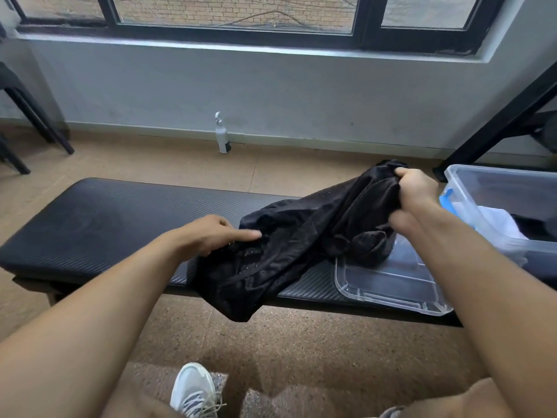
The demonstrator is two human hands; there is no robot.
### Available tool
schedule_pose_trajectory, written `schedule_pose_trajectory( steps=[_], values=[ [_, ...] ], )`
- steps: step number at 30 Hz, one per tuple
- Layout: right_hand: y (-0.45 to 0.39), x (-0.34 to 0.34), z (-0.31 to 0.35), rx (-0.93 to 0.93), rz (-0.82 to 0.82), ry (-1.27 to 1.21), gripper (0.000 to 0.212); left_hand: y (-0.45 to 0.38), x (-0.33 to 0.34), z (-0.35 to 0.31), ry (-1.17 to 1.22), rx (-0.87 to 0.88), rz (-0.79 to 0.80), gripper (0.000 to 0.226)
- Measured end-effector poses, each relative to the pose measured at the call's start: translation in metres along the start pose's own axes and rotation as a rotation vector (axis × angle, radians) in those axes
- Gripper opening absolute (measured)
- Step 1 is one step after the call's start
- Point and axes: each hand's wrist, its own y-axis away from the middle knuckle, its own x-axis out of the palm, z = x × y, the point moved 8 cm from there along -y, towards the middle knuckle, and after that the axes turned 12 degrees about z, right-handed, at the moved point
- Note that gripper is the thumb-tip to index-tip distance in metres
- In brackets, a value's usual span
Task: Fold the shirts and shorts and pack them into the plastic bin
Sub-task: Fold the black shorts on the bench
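right hand (414, 188) grip bunching black shorts (289, 248), left hand (215, 233) touching hem

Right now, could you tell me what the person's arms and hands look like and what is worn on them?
Both forearms are bare, with no sleeves in view. The left hand and right hand wear no gloves, and no rings, watch or wristband show on either arm.

Both forearms (99, 300) are bare, no sleeves or wristwear in sight. One white mesh sneaker (194, 390) — grey side stripes, pale laces — shows below, beside a tan trouser leg (449, 402).
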Motion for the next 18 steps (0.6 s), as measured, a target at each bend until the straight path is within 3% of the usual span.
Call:
schedule_pose_trajectory(
  steps=[4, 6, 11, 13, 15, 18],
  values=[
    [-0.008, -0.001, 0.005, -0.024, 0.068, -0.049, 0.030, 0.012, 0.021, -0.006, -0.474, -0.134, 0.230, 0.071],
    [-0.007, 0.005, 0.008, -0.043, 0.123, -0.076, 0.030, 0.010, 0.027, -0.007, -0.659, -0.178, 0.206, 0.059],
    [-0.003, 0.012, 0.007, -0.039, 0.189, -0.083, 0.029, 0.004, 0.035, -0.021, -0.739, -0.099, 0.061, 0.030],
    [-0.001, 0.013, 0.007, -0.033, 0.190, -0.025, 0.026, 0.004, 0.035, -0.028, -0.641, -0.046, 0.001, 0.021],
    [0.001, 0.016, 0.004, -0.003, 0.223, 0.037, 0.025, 0.008, 0.020, -0.035, -0.373, 0.023, -0.158, 0.014],
    [0.004, 0.020, 0.001, 0.050, 0.292, 0.102, 0.029, 0.019, -0.008, -0.035, 0.115, 0.083, -0.346, 0.031]
  ],
)
